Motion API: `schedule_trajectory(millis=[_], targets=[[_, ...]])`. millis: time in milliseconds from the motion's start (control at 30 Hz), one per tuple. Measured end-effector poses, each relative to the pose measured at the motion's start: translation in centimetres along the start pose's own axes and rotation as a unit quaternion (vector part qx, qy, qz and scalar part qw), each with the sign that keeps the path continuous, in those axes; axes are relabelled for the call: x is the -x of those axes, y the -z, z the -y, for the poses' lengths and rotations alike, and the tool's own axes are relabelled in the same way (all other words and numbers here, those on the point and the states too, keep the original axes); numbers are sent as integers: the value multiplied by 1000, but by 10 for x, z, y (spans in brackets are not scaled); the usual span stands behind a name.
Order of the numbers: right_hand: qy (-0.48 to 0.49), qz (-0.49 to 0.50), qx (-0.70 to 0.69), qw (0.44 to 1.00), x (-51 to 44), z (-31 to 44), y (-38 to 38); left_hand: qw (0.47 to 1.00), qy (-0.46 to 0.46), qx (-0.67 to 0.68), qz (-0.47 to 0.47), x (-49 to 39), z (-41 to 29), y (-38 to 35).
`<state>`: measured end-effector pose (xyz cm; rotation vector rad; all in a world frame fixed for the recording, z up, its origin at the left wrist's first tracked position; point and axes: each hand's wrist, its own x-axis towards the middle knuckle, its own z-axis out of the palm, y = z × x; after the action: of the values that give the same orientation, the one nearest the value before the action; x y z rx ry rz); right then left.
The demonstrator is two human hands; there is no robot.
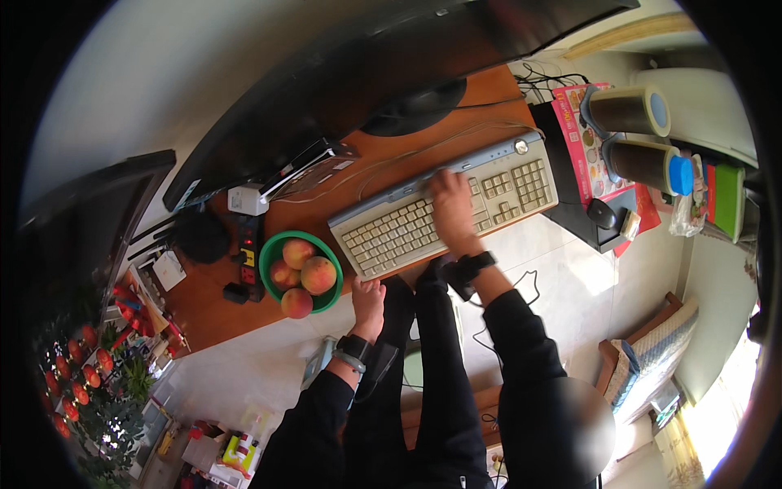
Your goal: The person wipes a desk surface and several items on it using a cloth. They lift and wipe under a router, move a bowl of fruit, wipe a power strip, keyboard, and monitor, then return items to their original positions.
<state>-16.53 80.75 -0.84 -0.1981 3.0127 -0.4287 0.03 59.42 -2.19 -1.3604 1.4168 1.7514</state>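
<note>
A beige computer keyboard [403, 235] with a grey-blue top strip lies at a slant along the desk's front edge. My right hand [452, 205] is over its middle, fingers curled. A small dark object [426, 185], blurred, shows at those fingertips; its kind cannot be made out. My left hand [369, 304] is at the keyboard's near left corner, fingertips touching its front edge; whether they grip it is unclear. Dark bands circle both wrists. Left of the keyboard, a green bowl [265, 276] holds several peaches [318, 275].
A wide black monitor [342, 79] stands behind the keyboard on the wooden desk [214, 318]. A power strip [248, 244] with plugs lies left of the bowl. At right are a black mouse [602, 214] and two lidded cups [641, 164]. Cables [415, 150] run behind the keyboard.
</note>
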Motion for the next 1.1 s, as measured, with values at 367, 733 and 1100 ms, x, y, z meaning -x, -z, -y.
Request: schedule_trajectory(millis=[367,733,1100], targets=[[-15,-35,-94,995,9,41,-11,999,-41,4,10,-9,10,7],[192,20,-130,973,-1,112,-57,996,-75,1,39,-2,5,11],[-86,-43,-3,995,-9,-75,27,991,-109,51,62,-2,2,14]])
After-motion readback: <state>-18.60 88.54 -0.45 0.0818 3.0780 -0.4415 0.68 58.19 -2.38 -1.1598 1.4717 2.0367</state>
